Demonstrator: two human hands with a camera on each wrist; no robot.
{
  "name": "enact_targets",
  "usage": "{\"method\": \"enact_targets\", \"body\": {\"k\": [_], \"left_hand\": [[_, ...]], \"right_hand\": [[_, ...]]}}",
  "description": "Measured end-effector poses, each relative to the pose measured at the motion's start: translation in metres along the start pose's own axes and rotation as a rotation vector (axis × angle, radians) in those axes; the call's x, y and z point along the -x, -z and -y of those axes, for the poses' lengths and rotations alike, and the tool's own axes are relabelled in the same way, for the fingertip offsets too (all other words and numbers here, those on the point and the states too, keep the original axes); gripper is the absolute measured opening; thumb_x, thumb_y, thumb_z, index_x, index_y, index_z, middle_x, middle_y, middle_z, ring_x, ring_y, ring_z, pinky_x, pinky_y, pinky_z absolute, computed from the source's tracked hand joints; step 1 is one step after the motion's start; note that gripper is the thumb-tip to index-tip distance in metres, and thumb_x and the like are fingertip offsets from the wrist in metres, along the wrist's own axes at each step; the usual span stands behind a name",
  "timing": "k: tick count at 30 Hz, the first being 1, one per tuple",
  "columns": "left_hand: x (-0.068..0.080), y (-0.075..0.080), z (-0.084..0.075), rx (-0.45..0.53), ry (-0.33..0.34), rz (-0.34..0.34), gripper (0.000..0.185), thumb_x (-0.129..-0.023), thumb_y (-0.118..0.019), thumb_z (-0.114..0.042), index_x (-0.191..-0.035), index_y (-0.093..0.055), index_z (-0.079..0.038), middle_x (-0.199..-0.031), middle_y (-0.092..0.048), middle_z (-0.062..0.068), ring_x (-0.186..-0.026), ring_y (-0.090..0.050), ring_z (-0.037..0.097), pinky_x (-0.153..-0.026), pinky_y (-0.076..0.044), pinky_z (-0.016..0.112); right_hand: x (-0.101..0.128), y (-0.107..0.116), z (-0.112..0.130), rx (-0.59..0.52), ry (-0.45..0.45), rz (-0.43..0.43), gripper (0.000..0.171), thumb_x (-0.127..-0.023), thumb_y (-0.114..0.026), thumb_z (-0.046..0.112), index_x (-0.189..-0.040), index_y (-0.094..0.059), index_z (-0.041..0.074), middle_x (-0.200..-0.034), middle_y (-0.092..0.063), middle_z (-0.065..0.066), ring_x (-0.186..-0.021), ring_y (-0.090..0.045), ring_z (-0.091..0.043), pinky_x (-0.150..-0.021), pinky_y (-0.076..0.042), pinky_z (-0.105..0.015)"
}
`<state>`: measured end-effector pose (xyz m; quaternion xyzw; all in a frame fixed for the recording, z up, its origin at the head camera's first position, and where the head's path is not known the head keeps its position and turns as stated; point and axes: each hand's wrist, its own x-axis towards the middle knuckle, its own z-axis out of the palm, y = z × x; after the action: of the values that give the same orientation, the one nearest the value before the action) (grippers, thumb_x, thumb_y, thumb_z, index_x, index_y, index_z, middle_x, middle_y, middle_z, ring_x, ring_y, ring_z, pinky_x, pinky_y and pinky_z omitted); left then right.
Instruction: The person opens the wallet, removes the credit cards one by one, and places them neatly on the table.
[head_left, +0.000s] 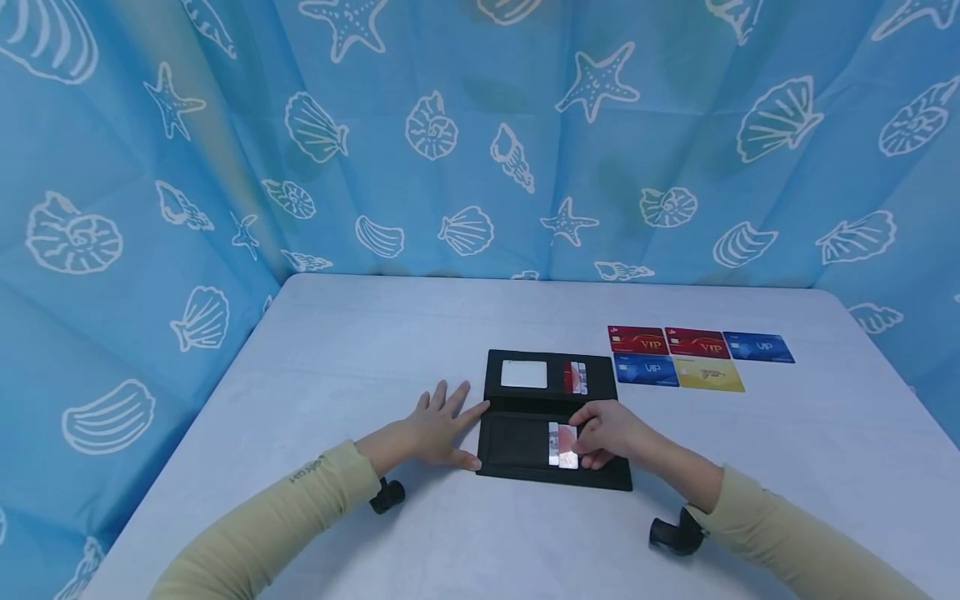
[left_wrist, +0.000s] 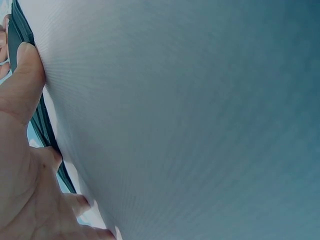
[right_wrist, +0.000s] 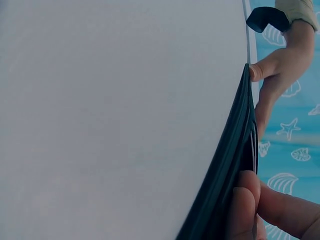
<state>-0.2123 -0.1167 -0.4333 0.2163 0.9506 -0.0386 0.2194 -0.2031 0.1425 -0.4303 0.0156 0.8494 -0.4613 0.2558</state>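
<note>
Pinched between the thumb and fingertips of the person's right hand (head_left: 611, 435) was a pale card with a reddish patch (head_left: 564, 445), sitting partly in a slot on the near half of the black leather long wallet (head_left: 551, 415). That wallet lay spread open and flat on the pale grey table (head_left: 360, 358), roughly at its middle, its far half showing a clear window pocket (head_left: 523, 374) and a slot holding a few more red and white cards (head_left: 575, 377). The left hand (head_left: 438, 427) gripped nothing: its fingers were straight and spread, resting on the table with the fingertips and thumb touching the wallet's left edge, steadying it. From the left wrist camera the thumb (left_wrist: 22, 80) could be seen lying against the dark rim of the wallet (left_wrist: 42, 125), and from the right wrist camera the curled fingers (right_wrist: 245, 202) pressed on the wallet's layered edge (right_wrist: 235, 165). Beyond the wallet, to its right and just apart from it, five plastic VIP cards lay face up in two neat rows: two red ones (head_left: 666, 341) and a blue one (head_left: 757, 347) behind, a blue one (head_left: 646, 369) and a yellow one (head_left: 708, 374) in front. Both arms wore pale yellow-green sleeves (head_left: 300, 508), and a blue cloth printed with white shells and starfish (head_left: 480, 133) hung behind and beside the table.
</note>
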Motion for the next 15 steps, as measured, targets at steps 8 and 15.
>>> {"method": "enact_targets", "body": {"k": [8,15], "left_hand": [[0.0,0.0,0.0,0.004,-0.002,-0.003,0.092,-0.074,-0.055,-0.067,-0.147,-0.014,-0.029,-0.155,-0.002,0.009,-0.139,-0.001,0.041,-0.109,-0.012,0.055],[0.0,0.0,-0.001,0.015,0.001,-0.003,0.092,-0.074,-0.056,-0.067,-0.147,-0.014,-0.029,-0.155,-0.002,0.009,-0.139,-0.001,0.041,-0.109,-0.011,0.055]], "right_hand": [[0.005,0.009,-0.006,-0.003,-0.001,0.005,0.035,-0.082,-0.064,0.003,-0.113,-0.048,-0.004,-0.072,-0.062,-0.008,-0.056,-0.061,-0.015,-0.058,-0.052,-0.025],[0.011,0.016,-0.012,-0.029,-0.002,-0.002,0.036,-0.082,-0.063,0.002,-0.114,-0.047,-0.005,-0.073,-0.061,-0.008,-0.058,-0.061,-0.016,-0.059,-0.053,-0.026]]}}
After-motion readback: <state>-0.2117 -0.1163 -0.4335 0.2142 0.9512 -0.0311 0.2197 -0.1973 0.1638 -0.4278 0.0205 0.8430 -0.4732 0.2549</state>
